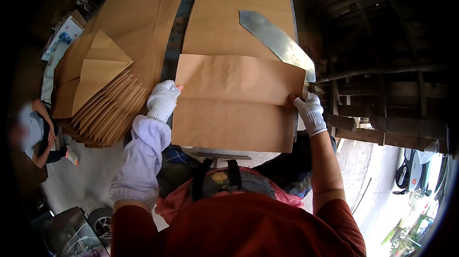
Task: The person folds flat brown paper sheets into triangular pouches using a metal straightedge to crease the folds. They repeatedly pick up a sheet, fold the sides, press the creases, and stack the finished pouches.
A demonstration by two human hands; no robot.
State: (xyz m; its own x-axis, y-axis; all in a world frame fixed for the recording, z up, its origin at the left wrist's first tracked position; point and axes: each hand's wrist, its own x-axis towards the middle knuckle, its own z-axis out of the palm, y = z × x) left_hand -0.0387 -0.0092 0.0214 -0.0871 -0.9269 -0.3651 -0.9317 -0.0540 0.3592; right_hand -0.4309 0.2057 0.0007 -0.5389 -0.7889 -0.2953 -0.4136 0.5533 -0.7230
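A sheet of brown kraft paper [236, 120] with a crease across its middle is held up in front of me, its lower part overhanging the near table edge. My left hand [163, 100], in a white fingerless glove, is closed on the sheet's left edge. On the right edge, my right hand [310, 112] in a similar glove pinches the sheet, thumb on top. Behind it lies larger flat brown paper [234, 6]. A flat pointed metal plate [275, 37] rests slantwise on that paper, its near end close to the sheet's upper right corner.
Left of the sheet is a pile of folded brown paper [112, 109], fanned at its near end, beside more large brown paper [129, 8]. Wooden racks [392, 89] stand to the right. Another person [36, 130] sits at far left. A bin [71, 235] is at lower left.
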